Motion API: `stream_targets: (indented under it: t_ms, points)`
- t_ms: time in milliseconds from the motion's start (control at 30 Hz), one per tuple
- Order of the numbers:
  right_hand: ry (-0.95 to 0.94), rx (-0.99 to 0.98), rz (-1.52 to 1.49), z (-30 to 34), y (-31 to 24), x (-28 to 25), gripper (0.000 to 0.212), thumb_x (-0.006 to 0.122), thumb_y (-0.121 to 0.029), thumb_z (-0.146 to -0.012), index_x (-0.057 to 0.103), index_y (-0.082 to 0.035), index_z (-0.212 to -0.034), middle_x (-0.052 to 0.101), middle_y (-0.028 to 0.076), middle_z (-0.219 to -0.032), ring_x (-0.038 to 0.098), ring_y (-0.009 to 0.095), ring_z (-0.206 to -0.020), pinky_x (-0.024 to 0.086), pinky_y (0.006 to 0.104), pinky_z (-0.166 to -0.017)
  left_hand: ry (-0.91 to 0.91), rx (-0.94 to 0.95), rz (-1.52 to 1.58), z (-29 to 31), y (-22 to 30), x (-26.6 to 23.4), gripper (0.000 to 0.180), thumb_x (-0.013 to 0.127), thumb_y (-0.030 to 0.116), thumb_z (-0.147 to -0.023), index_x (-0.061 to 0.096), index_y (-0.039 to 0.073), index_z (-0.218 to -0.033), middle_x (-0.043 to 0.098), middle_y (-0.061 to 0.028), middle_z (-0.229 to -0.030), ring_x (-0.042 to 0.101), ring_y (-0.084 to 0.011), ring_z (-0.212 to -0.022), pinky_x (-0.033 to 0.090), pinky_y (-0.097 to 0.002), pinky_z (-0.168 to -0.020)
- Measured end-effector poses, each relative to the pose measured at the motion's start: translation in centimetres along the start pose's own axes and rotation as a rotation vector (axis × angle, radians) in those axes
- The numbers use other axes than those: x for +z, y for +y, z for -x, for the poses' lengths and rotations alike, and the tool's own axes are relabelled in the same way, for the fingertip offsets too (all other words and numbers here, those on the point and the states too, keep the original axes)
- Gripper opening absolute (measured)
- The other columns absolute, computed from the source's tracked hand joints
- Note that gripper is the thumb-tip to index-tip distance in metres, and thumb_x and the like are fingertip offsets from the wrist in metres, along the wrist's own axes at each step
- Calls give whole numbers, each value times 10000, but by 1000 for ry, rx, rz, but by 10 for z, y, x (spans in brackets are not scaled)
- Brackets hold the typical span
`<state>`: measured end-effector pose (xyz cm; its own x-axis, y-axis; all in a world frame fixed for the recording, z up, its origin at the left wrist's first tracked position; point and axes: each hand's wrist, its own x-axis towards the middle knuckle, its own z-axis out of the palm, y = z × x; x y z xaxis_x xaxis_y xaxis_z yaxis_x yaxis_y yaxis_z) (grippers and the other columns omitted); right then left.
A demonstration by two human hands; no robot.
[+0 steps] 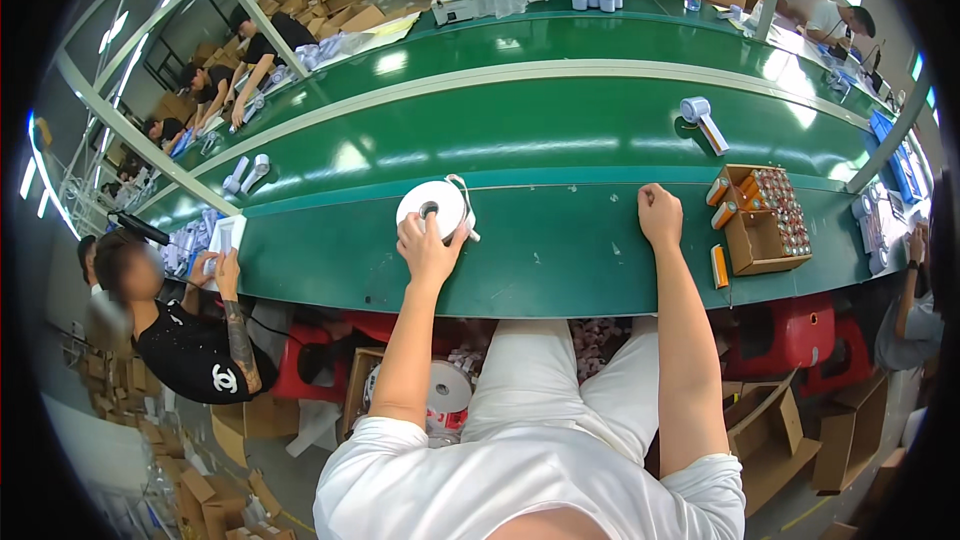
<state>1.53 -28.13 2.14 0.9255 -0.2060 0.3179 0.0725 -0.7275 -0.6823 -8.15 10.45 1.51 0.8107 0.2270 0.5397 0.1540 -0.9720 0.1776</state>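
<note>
One white roll (445, 197) lies on the green worktop (550, 270), with one loose pale strip (458, 181) curling off its right rim. Two bare hands reach in. The left grip (430, 252) is holding the roll: its fingers lie over the near part of the disc, one fingertip at the dark core and the thumb by the right rim. The right grip (660, 217), well to the right of the roll, is narrow, curled into a loose fist; whether anything is pinched inside, I cannot tell.

Farther right of the roll stands one open cardboard box (757, 258), with rows of small cylindrical parts (778, 202) packed too tightly to count surely. Three orange-wrapped cylinders (719, 267) show at the box's side facing the roll, two of them farther from the wearer than the third.

Beyond the roll, one handheld fan (703, 125) lies on the green conveyor (560, 130) off to the right, and two similar white fans (257, 172) lie off to the left. One co-worker in black (195, 355), left of the roll, handles one white tray (231, 232). Below the roll, past the worktop's near edge, sits a second white roll (449, 382)
</note>
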Motion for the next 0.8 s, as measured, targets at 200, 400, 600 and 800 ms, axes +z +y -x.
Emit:
stream_targets:
  t_ms: [200,400,600,800]
  points:
    - [-1,-5,-10,-1,4,1,160,607,-190,-869,694,-65,-919,689,156,-834,658,358,-826,525,445,-747,-183,374,324,-7,9,6,560,782,354,-759,582,35,-1174,424,-217,-1293,415,-425,-1223,403,-489,-1016]
    - [53,-91,3,4,6,0,160,599,-201,-875,692,-71,-882,688,144,-855,654,356,-822,521,445,-734,-493,345,447,-50,65,16,501,569,452,-895,628,92,-1239,468,-167,-1377,435,-351,-1305,143,-635,-1143]
    - [43,-214,108,11,-2,0,222,616,-279,-885,697,-76,-848,675,102,-806,654,315,-815,523,421,-722,-513,207,89,-54,113,60,778,392,565,-955,315,2,-1485,260,-288,-1535,155,-476,-1446,93,-582,-1174]
    - [-169,-282,-120,23,-30,10,271,670,-316,-862,714,-68,-962,641,101,-790,627,275,-749,504,380,-696,-448,243,112,-48,109,62,785,388,557,-956,313,-25,-1478,274,-305,-1519,152,-467,-1449,78,-558,-1183]
